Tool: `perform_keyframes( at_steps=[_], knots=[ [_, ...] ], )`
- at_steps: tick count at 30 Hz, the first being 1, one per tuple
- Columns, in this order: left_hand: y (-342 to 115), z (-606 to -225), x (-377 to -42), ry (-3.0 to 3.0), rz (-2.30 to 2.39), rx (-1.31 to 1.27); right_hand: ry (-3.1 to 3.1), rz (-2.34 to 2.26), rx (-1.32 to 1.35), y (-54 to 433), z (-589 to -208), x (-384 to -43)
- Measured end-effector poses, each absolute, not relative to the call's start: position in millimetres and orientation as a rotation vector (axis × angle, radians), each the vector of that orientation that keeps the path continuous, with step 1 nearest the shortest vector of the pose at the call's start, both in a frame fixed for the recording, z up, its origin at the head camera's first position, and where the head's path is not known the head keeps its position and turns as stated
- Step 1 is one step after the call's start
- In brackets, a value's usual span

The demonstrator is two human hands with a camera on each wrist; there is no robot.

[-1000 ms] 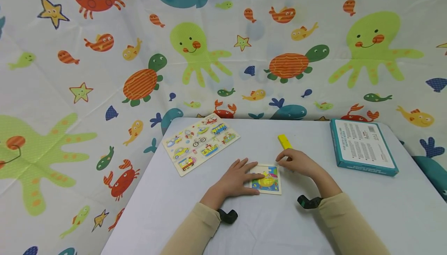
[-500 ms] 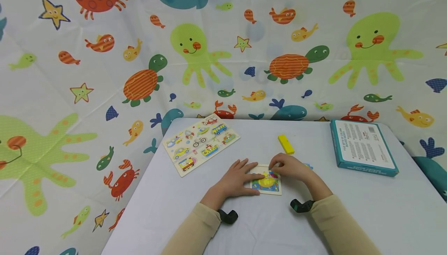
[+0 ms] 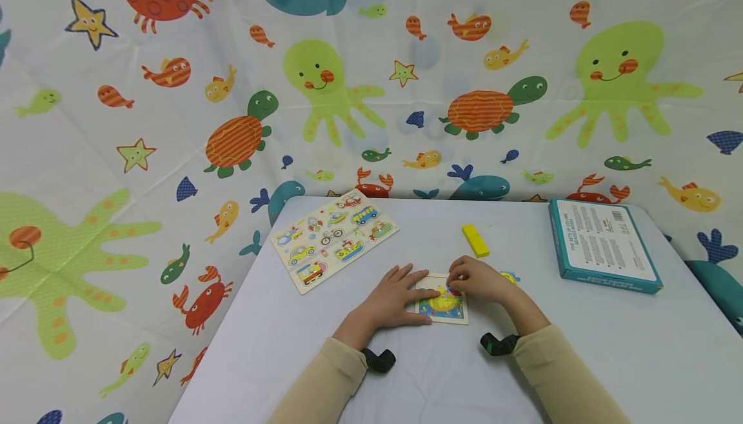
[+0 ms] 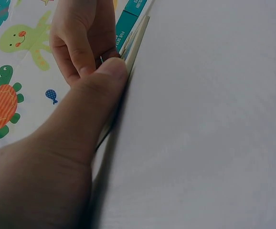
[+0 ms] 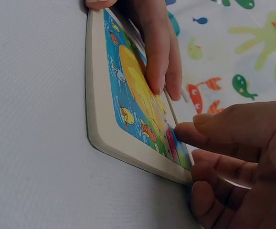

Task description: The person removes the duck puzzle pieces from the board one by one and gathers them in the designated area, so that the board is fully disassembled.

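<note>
A small square jigsaw puzzle in a pale wooden frame, with a yellow duck picture, lies on the table. My left hand rests on its left side, fingers spread over the picture; the thumb lies at the near rim. From the right, my right hand reaches over the upper corner. Its thumb and index finger come together at a pink-and-blue puzzle piece, while the other fingers curl beside the frame. The tip of that pinch is partly hidden. Another puzzle piece lies behind the right wrist.
A yellow block lies beyond the right hand. At the back left is a wooden vehicle puzzle board; a teal box lies at the right. A sea-animal cloth hangs behind the white table.
My right hand has moved left and slightly nearer, onto the puzzle's upper corner, uncovering the rest of the yellow block and the loose piece. The left hand stays in place.
</note>
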State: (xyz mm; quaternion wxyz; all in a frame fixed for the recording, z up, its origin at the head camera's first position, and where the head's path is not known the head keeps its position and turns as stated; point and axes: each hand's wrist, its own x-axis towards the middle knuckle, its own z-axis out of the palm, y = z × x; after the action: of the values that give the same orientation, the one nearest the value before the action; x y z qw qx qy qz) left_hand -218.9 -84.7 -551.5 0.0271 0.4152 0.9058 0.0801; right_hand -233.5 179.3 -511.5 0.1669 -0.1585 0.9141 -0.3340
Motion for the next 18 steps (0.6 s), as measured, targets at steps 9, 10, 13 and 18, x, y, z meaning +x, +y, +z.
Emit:
perform_keyframes(
  at_steps=[9, 10, 13, 18],
  knots=[
    [-84.6, -554.0, -219.6, 2.789, 0.253, 1.265, 2.605, -0.96, -0.475, 178.4, -512.0, -232.5],
    [-84.7, -553.8, -219.5, 2.787, 0.257, 1.263, 2.608, -0.961, -0.472, 178.2, -511.8, -232.2],
    [-84.6, -552.3, -219.1, 2.782, 0.268, 1.262, 2.616, -0.961, -0.474, 178.2, -510.6, -231.3],
    [-84.1, -550.4, -219.0, 2.778, 0.267, 1.264, 2.611, -0.971, -0.497, 180.0, -508.7, -229.5]
  ],
)
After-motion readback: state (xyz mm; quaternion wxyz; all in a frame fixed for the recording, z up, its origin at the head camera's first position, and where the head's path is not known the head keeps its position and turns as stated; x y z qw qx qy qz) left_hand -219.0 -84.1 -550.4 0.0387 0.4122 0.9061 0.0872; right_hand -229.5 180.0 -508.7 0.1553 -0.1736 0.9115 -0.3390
